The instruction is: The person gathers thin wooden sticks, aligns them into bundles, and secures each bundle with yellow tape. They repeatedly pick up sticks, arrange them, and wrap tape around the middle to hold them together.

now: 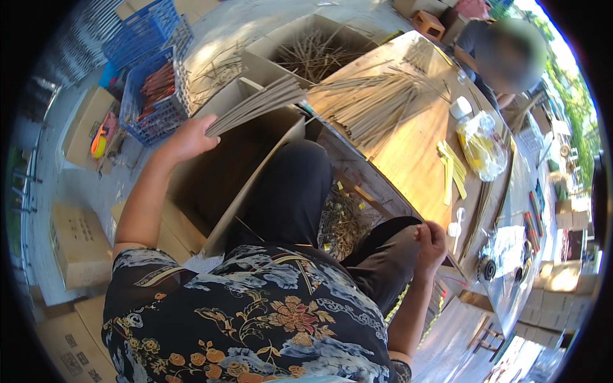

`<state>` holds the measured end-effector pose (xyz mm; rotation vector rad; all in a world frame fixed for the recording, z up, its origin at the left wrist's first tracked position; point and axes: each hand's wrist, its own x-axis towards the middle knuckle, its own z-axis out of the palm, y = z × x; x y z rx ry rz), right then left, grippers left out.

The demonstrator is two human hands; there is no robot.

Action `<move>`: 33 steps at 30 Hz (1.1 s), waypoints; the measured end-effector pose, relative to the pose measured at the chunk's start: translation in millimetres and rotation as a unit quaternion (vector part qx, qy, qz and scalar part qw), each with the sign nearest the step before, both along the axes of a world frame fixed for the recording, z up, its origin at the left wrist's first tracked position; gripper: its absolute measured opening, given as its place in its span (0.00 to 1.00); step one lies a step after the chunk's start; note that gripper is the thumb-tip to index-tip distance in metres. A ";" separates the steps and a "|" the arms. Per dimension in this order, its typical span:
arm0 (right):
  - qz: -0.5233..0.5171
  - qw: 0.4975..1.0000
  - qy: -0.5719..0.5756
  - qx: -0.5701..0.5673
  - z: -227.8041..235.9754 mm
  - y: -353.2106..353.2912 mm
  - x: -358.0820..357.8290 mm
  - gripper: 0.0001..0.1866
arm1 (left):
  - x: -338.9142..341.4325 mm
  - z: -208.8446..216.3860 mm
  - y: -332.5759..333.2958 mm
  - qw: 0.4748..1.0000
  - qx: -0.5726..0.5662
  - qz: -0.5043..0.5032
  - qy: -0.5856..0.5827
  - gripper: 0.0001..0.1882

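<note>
My left hand (191, 137) is closed round one end of a bundle of thin brown sticks (262, 105). It holds them out over an open cardboard box (223, 220), and their free ends fan toward the table. Near the table's closest edge, above my knee, my right hand (432, 246) is curled closed; whatever its fingers may hold is hidden. Many more brown sticks (377, 108) lie spread on the wooden table (402, 163). Yellow paper strips (449, 172) rest on the tabletop, between those sticks and my right hand.
A second cardboard box (274, 48) full of sticks stands beyond the first. Blue crates (143, 115) stand on the left, one with reddish bundles inside. A clear plastic bag (485, 150) with yellow contents sits on the table. Across it is another person (469, 48).
</note>
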<state>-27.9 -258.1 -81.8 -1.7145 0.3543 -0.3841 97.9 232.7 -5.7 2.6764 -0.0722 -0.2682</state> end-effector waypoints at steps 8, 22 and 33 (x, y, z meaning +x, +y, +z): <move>0.257 0.962 0.009 0.090 57.7 70.3 53.2 0.22 | -11.0 45.7 -95.7 0.972 -0.132 -0.195 0.015 0.20; 0.309 0.909 -0.035 0.279 77.2 63.4 72.0 0.13 | -5.7 68.7 -128.6 0.951 -0.030 -0.307 0.004 0.18; 0.305 0.913 0.006 0.272 77.5 60.6 71.1 0.12 | -8.0 64.7 -131.8 0.932 -0.083 -0.335 0.110 0.22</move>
